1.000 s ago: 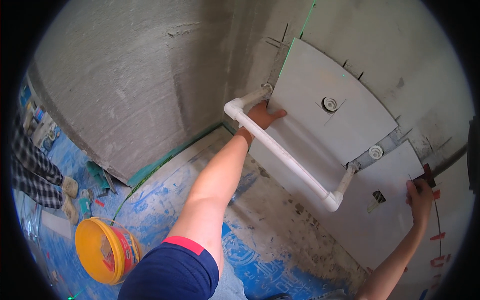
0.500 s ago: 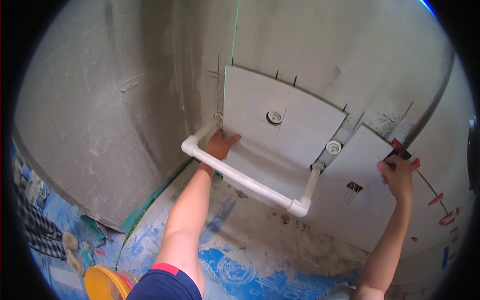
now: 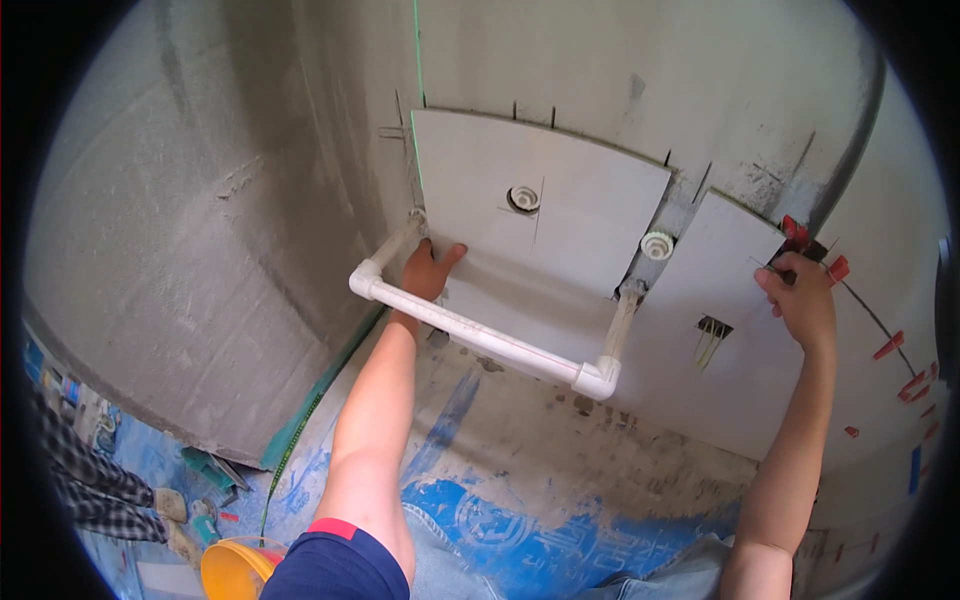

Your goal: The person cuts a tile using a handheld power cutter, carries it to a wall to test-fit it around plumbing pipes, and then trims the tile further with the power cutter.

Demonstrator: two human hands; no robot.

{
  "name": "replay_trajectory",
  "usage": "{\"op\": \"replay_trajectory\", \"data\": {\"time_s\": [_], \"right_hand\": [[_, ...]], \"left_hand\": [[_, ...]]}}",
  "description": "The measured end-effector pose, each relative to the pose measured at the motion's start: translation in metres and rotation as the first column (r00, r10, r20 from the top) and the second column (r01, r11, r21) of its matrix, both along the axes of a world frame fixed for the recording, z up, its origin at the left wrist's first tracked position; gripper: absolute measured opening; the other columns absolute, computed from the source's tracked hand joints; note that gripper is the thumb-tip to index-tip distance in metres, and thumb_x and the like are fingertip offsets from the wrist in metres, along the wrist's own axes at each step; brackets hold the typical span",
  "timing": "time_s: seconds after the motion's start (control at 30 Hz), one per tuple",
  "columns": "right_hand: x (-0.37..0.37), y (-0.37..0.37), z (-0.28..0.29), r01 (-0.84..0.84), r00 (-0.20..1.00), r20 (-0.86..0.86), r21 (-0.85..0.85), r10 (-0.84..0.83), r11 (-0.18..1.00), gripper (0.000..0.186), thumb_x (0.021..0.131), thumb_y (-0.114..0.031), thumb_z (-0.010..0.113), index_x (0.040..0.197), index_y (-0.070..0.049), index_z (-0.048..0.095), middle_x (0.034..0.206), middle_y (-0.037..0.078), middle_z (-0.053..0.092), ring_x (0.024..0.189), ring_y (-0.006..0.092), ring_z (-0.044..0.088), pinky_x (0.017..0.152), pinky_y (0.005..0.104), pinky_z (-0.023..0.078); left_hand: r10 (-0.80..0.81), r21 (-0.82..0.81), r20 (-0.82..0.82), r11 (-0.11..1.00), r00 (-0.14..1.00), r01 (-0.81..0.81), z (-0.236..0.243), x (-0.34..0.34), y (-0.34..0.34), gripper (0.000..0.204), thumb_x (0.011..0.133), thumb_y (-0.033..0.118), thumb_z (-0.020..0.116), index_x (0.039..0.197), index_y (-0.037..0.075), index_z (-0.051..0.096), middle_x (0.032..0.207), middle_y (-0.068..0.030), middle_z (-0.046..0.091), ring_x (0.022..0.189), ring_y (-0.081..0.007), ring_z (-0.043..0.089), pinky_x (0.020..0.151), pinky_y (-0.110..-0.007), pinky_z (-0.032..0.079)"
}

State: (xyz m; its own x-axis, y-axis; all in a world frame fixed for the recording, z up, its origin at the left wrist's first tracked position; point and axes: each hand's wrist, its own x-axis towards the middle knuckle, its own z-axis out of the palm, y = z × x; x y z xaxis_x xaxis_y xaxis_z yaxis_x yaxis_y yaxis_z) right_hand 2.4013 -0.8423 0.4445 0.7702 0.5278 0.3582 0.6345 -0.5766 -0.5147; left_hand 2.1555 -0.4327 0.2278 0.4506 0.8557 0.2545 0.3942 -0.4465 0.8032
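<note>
My left hand [image 3: 430,270] is behind the white U-shaped pipe [image 3: 470,330], its thumb spread against the large white tile [image 3: 585,195] near its left edge; a round fitting shows in that tile's hole. My right hand [image 3: 805,300] is pinched at the upper right corner of the narrower tile [image 3: 720,255], beside red clips [image 3: 838,268]; what it holds is hidden. A second round fitting [image 3: 657,245] sits between the tiles, and wires [image 3: 710,340] hang from a rectangular cutout below.
A bare grey wall [image 3: 170,250] stands at left, with a green tape [image 3: 290,445] by its foot. A co-worker's checked trouser legs [image 3: 100,480], tools and a yellow bucket [image 3: 225,570] are at lower left. Blue-and-grey stained flooring [image 3: 530,520] lies below.
The view has turned, so the tiled wall appears more upright and further left. Both hands stay at the tiles; my right hand's fingers have shifted slightly at the corner by the clips.
</note>
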Motion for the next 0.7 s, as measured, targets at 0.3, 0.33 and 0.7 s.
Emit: {"op": "replay_trajectory", "data": {"time_s": [0.3, 0.33, 0.7], "right_hand": [[0.005, 0.002, -0.007, -0.021, 0.999, 0.036, -0.054, 0.023, 0.998, 0.029, 0.084, -0.028, 0.07, 0.086, -0.001, 0.061, 0.066, 0.002, 0.055, 0.058, 0.009, 0.051, 0.05, 0.0239, 0.041], [0.006, 0.004, -0.013, -0.002, 0.997, 0.074, -0.054, 0.006, 0.999, 0.03, 0.084, -0.03, 0.07, 0.085, -0.001, 0.061, 0.067, 0.002, 0.055, 0.058, 0.0087, 0.05, 0.051, 0.0238, 0.04], [0.012, -0.012, -0.03, 0.063, 0.937, 0.349, -0.15, -0.007, 0.987, 0.043, 0.092, -0.044, 0.06, 0.097, -0.002, 0.062, 0.067, 0.0, 0.05, 0.058, 0.0086, 0.044, 0.053, 0.0244, 0.035]], "left_hand": [[0.0, -0.065, 0.02, 0.998, 1.0, 0.001, 0.007, -0.006, -0.005, 0.08, 0.082, 0.054, 0.065, 0.126, -0.011, 0.049, 0.123, -0.0286, 0.057, 0.117, -0.039, 0.054, 0.1, -0.039, 0.042], [0.004, -0.093, 0.014, 0.996, 1.0, -0.002, 0.003, -0.009, -0.006, 0.081, 0.082, 0.054, 0.065, 0.127, -0.011, 0.048, 0.124, -0.0284, 0.056, 0.118, -0.0387, 0.054, 0.101, -0.038, 0.042], [0.03, -0.052, 0.058, 0.998, 0.998, -0.027, -0.003, -0.007, 0.001, 0.09, 0.081, 0.063, 0.061, 0.127, -0.012, 0.047, 0.123, -0.0291, 0.057, 0.117, -0.0365, 0.056, 0.101, -0.039, 0.043]]}}
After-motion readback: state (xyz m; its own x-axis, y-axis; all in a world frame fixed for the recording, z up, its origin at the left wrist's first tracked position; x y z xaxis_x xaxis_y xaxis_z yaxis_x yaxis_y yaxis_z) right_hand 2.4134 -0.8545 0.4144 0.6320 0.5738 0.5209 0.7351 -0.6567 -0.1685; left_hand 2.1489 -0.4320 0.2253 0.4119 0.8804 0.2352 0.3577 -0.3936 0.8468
